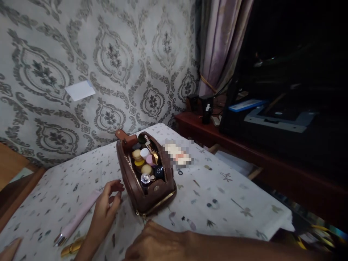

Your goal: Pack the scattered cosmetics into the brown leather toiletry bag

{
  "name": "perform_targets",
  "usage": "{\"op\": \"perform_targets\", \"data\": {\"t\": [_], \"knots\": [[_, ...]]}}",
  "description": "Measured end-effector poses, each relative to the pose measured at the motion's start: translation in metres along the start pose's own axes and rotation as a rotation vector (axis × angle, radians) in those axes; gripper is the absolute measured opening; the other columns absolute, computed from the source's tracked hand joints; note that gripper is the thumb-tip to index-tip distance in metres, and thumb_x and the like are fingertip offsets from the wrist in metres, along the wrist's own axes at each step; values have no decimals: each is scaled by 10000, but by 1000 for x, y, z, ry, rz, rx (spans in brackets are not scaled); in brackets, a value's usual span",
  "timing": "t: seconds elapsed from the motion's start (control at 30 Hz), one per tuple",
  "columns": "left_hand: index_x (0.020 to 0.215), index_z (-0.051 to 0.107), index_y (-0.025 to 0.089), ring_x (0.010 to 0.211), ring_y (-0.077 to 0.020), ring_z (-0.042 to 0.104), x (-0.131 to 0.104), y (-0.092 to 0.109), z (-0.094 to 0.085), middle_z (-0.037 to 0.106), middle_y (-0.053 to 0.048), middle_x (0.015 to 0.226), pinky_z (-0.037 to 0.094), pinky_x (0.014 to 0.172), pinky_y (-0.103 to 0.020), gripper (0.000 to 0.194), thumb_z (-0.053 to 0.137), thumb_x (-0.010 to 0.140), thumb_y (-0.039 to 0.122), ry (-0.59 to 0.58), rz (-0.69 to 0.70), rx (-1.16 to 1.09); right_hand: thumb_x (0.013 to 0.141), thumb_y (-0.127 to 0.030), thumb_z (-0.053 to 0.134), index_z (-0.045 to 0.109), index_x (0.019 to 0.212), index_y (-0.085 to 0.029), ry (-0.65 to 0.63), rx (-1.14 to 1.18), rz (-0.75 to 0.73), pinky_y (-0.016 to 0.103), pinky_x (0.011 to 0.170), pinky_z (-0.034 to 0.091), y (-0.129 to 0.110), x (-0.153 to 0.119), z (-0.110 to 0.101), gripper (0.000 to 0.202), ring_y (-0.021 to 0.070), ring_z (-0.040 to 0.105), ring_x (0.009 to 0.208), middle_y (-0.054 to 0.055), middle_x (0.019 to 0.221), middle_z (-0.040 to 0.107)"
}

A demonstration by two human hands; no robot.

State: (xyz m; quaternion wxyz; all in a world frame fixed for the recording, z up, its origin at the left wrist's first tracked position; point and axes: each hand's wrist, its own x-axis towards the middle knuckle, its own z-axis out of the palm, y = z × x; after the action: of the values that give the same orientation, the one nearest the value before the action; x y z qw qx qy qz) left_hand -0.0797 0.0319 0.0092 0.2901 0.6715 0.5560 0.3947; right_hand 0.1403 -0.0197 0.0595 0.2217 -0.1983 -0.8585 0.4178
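A brown cosmetic bag (130,185) lies unzipped on the patterned tablecloth. Inside it are several small jars and caps, among them a white lid (145,153), a clear round bottle cap (145,178) and a dark blue item (158,172). Just left of the bag is my left hand (107,201), its fingers loosely curved and apart, with nothing between them. My right hand (153,241) is low in front of the bag, back upward; its fingers are hidden. Near my left forearm lie a pale pink tube (80,214) with a silver cap and a gold tube (72,248).
Right of the bag is a pixelated item (178,154). A dark red cabinet (190,125) with a large black screen (285,72) stands along the right, its drawer (236,163) pulled out beside the table. Patterned wallpaper (114,58) covers the wall behind.
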Motion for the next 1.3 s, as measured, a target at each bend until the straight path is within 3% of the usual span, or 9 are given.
{"op": "perform_targets", "data": {"t": [0.1, 0.23, 0.33, 0.43, 0.53, 0.6, 0.73, 1.0, 1.3], "knots": [[1153, 560, 206, 1054, -268, 660, -4, -7, -10, 660, -129, 1200, 560, 830, -384, 361, 482, 903, 455, 45, 7, 155, 876, -154, 549, 472, 690, -204, -104, -188, -225, 230, 466, 284, 18, 17, 19, 208, 101, 415, 531, -44, 643, 515], [1126, 574, 219, 978, -260, 677, -7, -19, -32, 682, -111, 1165, 558, 740, -352, 333, 455, 906, 439, 108, 30, 360, 906, -239, 574, 576, 762, -187, -192, -264, -112, 207, 474, 295, 30, 45, 43, 153, 101, 457, 544, -36, 654, 572], [1076, 590, 212, 879, -247, 676, -5, -29, -54, 698, -98, 1072, 545, 752, -354, 314, 429, 905, 419, 214, 83, 532, 861, -231, 601, 615, 753, -179, -113, -90, 17, 183, 525, 344, 33, 65, 63, 121, 100, 515, 574, -43, 616, 546], [1068, 594, 187, 866, -250, 657, -3, -40, -80, 679, -113, 1073, 521, 796, -371, 328, 375, 919, 380, 328, 78, 704, 832, -150, 548, 635, 802, -158, -20, 290, 145, 159, 530, 399, 40, 81, 86, 92, 77, 535, 525, -45, 633, 556], [1033, 598, 158, 886, -256, 643, -5, -55, -108, 677, -127, 1040, 506, 789, -360, 340, 347, 921, 359, 431, 26, 738, 868, -170, 482, 611, 810, -142, 61, 608, 311, 142, 441, 388, 51, 89, 106, 145, 60, 493, 441, -40, 625, 554], [1005, 604, 162, 866, -242, 643, -8, -63, -123, 685, -112, 1009, 499, 772, -339, 328, 360, 913, 360, 445, -26, 733, 868, -201, 500, 600, 784, -140, 125, 642, 319, 133, 420, 371, 58, 89, 112, 144, 56, 485, 441, -36, 618, 552], [963, 613, 194, 809, -209, 648, -14, -71, -138, 701, -52, 917, 478, 739, -302, 308, 409, 903, 417, 270, -127, 709, 861, -265, 534, 612, 780, -142, 138, 603, 269, 131, 423, 359, 60, 85, 112, 167, 53, 491, 447, -26, 630, 571], [1095, 591, 244, 847, -229, 636, -18, -64, -127, 681, -24, 942, 429, 717, -306, 396, 516, 854, 549, -86, -263, 764, 879, -329, 532, 630, 795, -143, 111, 538, 258, 150, 449, 366, 54, 83, 108, 227, 66, 499, 462, -15, 633, 584], [1096, 583, 235, 890, -250, 657, -18, -70, -120, 698, -48, 998, 418, 721, -301, 349, 489, 860, 474, -128, -278, 824, 833, -198, 547, 671, 779, -127, 114, 504, 247, 152, 472, 384, 62, 81, 115, 153, 65, 505, 466, -27, 620, 579]]}}
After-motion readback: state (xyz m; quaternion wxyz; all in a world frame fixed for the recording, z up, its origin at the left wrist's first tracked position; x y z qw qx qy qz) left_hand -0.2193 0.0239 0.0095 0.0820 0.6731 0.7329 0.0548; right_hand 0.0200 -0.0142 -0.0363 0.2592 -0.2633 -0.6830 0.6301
